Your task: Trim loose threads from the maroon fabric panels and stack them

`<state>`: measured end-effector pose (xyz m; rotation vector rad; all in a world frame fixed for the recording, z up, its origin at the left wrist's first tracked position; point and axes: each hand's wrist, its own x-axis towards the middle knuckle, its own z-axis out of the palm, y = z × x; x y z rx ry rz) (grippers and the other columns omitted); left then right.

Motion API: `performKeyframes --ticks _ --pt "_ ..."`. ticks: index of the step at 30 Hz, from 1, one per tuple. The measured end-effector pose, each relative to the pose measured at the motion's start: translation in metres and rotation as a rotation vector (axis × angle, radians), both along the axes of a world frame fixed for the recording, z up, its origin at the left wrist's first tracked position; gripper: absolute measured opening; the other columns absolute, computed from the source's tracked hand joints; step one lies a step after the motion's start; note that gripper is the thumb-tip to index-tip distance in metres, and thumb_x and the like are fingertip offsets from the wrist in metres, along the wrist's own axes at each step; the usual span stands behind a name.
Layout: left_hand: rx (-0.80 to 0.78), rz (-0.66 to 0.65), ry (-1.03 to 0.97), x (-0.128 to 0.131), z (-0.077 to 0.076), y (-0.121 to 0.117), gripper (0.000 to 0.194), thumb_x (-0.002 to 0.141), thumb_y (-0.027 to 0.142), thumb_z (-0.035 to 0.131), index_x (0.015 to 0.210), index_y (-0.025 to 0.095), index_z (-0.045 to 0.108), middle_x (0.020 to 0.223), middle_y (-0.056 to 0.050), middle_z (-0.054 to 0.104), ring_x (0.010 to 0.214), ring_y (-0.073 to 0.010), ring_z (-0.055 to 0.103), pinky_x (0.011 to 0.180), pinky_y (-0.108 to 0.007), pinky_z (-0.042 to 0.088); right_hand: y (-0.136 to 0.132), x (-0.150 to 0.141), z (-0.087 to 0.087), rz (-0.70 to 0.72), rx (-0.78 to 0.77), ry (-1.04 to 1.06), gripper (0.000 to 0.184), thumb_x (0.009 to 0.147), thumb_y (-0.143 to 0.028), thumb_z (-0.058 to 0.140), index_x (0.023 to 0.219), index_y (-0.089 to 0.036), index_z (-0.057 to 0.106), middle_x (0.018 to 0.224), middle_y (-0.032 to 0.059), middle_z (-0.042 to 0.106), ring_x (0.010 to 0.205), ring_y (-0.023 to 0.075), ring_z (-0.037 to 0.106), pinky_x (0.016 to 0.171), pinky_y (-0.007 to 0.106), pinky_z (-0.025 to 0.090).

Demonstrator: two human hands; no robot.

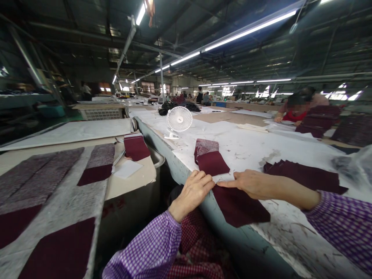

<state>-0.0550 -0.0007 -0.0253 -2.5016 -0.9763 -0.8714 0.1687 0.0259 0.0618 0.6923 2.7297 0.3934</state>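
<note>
A flat, dark red cloth (242, 209) with slanting corners is lying right under the hands, drooping over the edge of the table (229, 141). The left hand (194, 192) is pinching its top corner. The right hand (252, 183) is pointing one finger along its top edge; I cannot tell if it is pinching. Far ahead and left of the hands, a pale crate (101, 114) with holes is standing under a brown board (100, 105), hiding its insides.

1 white fan (179, 119) stands on the bench (247, 143) near a dark bundle (196, 107); clear plastic (362, 166) lies at right; tube lights (250, 31) hang overhead.
</note>
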Motion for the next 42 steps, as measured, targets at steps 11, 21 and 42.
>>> performKeyframes --ticks 11,21,42 --pt "-0.464 -0.174 -0.646 -0.005 -0.005 0.014 0.011 0.087 0.022 0.057 0.091 0.017 0.065 0.083 -0.003 0.062 0.08 -0.0163 0.056 0.075 -0.028 0.044 0.0 -0.001 -0.001 -0.006 -0.033 -0.013 0.079 0.074 0.006 0.041 0.144 -0.03 0.033 0.08 0.0064 0.06 0.063 0.0152 0.053 0.06 0.025 0.034" --pt "-0.362 -0.174 -0.425 -0.008 -0.002 0.006 0.023 0.094 0.022 0.042 0.086 0.018 0.063 0.088 -0.005 0.062 0.086 -0.0173 0.053 0.079 -0.03 0.043 0.0 -0.007 -0.008 0.097 0.102 0.067 0.073 0.08 0.003 0.038 0.143 -0.033 0.033 0.066 0.0012 0.06 0.051 0.0133 0.049 0.052 0.024 0.031" --pt "-0.264 0.336 -0.697 -0.007 -0.014 0.024 0.005 0.082 0.02 0.059 0.078 0.018 0.062 0.081 -0.002 0.06 0.084 -0.0189 0.053 0.08 -0.035 0.043 0.074 0.186 0.018 -0.555 0.023 0.585 0.013 0.073 -0.03 0.057 0.071 -0.021 0.065 0.059 0.01 0.062 0.051 0.0212 0.057 0.052 0.035 0.041"
